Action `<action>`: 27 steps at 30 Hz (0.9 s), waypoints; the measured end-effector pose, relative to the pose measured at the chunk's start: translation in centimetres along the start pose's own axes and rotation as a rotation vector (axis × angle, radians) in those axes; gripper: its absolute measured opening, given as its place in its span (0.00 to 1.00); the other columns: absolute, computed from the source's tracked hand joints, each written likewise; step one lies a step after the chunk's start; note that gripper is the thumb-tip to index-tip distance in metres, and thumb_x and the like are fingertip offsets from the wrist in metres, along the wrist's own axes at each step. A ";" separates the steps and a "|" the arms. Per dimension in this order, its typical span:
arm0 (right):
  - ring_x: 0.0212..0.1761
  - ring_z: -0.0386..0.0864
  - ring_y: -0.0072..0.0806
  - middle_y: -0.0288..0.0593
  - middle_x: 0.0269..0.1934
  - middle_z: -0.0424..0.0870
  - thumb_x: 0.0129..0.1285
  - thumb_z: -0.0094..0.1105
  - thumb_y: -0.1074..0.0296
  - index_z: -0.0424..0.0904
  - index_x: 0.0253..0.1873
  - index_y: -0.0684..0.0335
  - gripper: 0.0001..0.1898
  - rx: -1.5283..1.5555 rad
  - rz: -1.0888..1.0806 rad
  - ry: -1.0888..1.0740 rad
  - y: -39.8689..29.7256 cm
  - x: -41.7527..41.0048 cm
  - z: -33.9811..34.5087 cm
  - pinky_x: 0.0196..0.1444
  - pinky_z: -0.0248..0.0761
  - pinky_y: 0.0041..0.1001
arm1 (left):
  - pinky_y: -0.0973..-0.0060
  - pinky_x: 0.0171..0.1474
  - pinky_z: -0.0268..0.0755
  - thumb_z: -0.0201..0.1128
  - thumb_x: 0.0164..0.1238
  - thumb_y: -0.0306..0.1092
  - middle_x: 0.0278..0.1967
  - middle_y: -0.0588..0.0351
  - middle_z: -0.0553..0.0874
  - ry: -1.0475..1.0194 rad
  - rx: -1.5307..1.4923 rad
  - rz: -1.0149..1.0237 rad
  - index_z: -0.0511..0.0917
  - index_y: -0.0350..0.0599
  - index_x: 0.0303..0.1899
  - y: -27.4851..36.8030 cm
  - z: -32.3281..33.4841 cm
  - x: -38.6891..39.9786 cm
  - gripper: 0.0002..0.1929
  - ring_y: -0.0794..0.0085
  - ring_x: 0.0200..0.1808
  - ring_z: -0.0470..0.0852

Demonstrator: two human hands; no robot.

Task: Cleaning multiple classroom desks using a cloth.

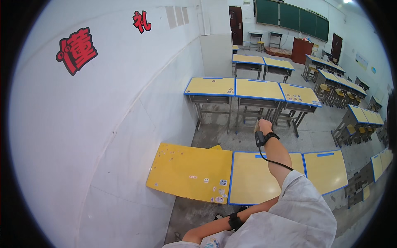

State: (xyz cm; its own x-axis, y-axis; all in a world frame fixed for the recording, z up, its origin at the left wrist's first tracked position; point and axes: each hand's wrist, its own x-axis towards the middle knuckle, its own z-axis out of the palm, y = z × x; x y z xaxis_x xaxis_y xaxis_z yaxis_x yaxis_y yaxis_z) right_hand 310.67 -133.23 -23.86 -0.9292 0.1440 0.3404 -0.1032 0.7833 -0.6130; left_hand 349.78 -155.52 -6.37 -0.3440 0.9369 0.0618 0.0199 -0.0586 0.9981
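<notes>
My right hand (265,125) reaches far forward over the front edge of the middle desk, above the floor gap between two rows. Its fingers are curled around a small tan item (256,126), too small to identify. A black wrist device (260,139) with a cable sits on that wrist. My left forearm (214,223), with a black strap, crosses low in front of me; my left hand is hidden behind the right arm and sleeve. Before me are a yellow desk top (189,172) with stickers and two pale desks (251,183) edged in blue.
A white wall (102,124) with red characters runs along the left. Ahead stands a row of three blue-edged desks (259,90), with more desks beyond. Desks and stools (338,93) line the right side. A green chalkboard (290,18) and a reddish lectern (301,51) are at the front.
</notes>
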 end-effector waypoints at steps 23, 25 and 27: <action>0.42 0.84 0.59 0.61 0.34 0.85 0.47 0.67 0.65 0.81 0.32 0.66 0.11 -0.059 0.078 -0.120 -6.8 -7.7 6.3 0.44 0.76 0.47 | 0.69 0.78 0.47 0.59 0.76 0.43 0.75 0.47 0.64 -0.112 -0.010 -0.134 0.65 0.40 0.72 -4.8 0.4 -2.2 0.29 0.64 0.78 0.57; 0.42 0.84 0.59 0.61 0.34 0.85 0.47 0.66 0.64 0.80 0.32 0.66 0.11 0.120 0.197 -0.101 -7.1 -7.8 7.2 0.44 0.76 0.48 | 0.69 0.78 0.47 0.59 0.76 0.43 0.75 0.47 0.63 -0.104 -0.021 -0.139 0.64 0.40 0.72 -5.1 0.4 -2.9 0.30 0.64 0.78 0.56; 0.45 0.83 0.58 0.64 0.37 0.85 0.51 0.64 0.62 0.82 0.36 0.67 0.13 0.016 0.165 -0.244 -7.7 -8.4 7.5 0.46 0.75 0.48 | 0.69 0.78 0.47 0.59 0.76 0.43 0.76 0.48 0.62 -0.100 -0.029 -0.147 0.63 0.40 0.73 -5.4 0.3 -3.6 0.30 0.64 0.78 0.56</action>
State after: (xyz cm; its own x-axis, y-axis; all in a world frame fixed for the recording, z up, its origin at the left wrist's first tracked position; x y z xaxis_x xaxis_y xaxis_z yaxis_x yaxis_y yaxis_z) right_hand 316.61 -144.97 -27.34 -0.9915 0.1180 0.0549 0.0530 0.7515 -0.6576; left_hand 351.18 -158.49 -12.01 -0.2465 0.9655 -0.0838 -0.0519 0.0732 0.9960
